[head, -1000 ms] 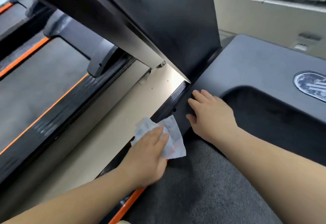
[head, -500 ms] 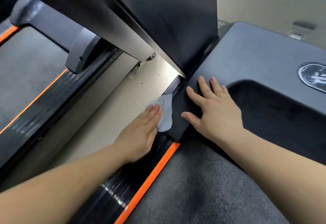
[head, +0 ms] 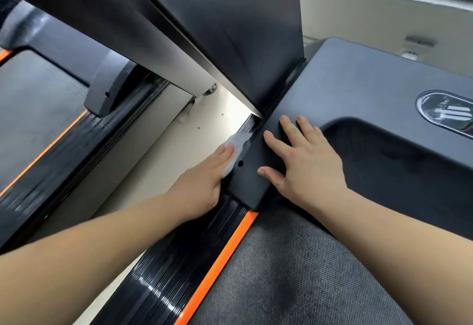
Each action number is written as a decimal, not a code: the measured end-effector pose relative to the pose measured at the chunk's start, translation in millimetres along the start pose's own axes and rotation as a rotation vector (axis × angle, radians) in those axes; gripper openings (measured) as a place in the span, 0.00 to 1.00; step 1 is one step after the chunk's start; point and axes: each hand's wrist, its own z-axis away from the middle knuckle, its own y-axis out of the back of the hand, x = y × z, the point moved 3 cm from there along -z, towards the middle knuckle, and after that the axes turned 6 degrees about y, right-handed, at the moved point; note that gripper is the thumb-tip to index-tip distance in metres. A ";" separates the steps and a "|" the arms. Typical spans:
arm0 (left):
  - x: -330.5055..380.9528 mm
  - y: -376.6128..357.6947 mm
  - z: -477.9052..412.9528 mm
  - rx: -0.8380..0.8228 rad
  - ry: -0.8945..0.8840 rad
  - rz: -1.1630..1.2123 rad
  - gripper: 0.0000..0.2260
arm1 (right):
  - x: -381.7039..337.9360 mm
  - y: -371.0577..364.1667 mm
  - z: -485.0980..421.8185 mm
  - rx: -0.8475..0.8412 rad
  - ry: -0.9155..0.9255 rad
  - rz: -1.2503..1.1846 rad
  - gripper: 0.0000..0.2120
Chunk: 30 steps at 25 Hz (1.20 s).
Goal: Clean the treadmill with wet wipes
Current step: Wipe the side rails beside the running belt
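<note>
The treadmill's dark grey motor cover [head: 358, 89] fills the right of the view, with the grey running belt [head: 294, 273] below it and an orange strip [head: 220, 260] beside a glossy black ribbed side rail [head: 174, 273]. My left hand [head: 202, 186] presses a white wet wipe [head: 238, 145] with straight fingers against the left side of the cover, above the rail. The wipe is mostly hidden under my fingers. My right hand [head: 304, 166] lies flat, fingers spread, on top of the cover's near left corner.
The treadmill's black upright [head: 230, 30] rises steeply just beyond my hands. A strip of beige floor [head: 166, 160] separates this machine from a second treadmill [head: 46, 120] at the left. A pale wall [head: 384, 17] runs behind the cover.
My left hand has slid the wipe forward along the side rail toward the upright, and the wipe now shows less. My right hand stayed flat on the cover, fingers spreading a little.
</note>
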 end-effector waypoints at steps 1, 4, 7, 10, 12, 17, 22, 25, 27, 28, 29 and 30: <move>-3.2 -6.5 26.2 0.014 0.002 -0.008 0.33 | 0.2 -0.6 0.5 0.025 -0.003 -0.009 0.34; 5.6 -22.2 83.1 0.018 0.016 -0.037 0.32 | -0.4 3.2 4.0 0.129 -0.058 -0.096 0.31; 11.1 -20.4 67.0 0.026 0.034 -0.086 0.30 | -4.5 7.3 6.2 0.147 -0.126 -0.098 0.30; 12.8 -0.8 12.9 -0.045 0.143 -0.091 0.32 | -8.4 4.6 17.0 0.170 -0.312 -0.047 0.35; 18.7 9.9 -15.6 -0.077 0.183 -0.058 0.34 | -10.4 -1.6 28.8 0.175 -0.407 -0.117 0.35; 33.2 -3.2 16.9 0.047 0.207 0.072 0.35 | -3.4 1.8 32.9 0.012 -0.363 -0.291 0.45; 30.5 -17.1 65.5 0.007 0.167 -0.012 0.30 | -0.6 5.8 27.9 0.025 -0.164 -0.125 0.39; 33.0 -3.9 56.2 0.030 0.180 0.030 0.28 | -8.4 -3.0 30.3 0.106 -0.113 -0.064 0.34; 36.0 3.8 35.1 0.023 0.184 0.032 0.27 | -9.0 -6.2 28.6 0.108 -0.123 -0.087 0.34; 37.2 7.0 23.4 0.015 0.191 0.032 0.27 | -7.2 -6.5 27.9 0.103 -0.126 -0.096 0.34; 37.6 10.4 11.6 0.007 0.195 0.038 0.27 | -5.8 -4.8 26.8 0.088 -0.125 -0.104 0.34; 38.5 13.5 0.1 -0.020 0.194 0.054 0.26 | -4.6 -2.2 25.8 0.057 -0.121 -0.113 0.35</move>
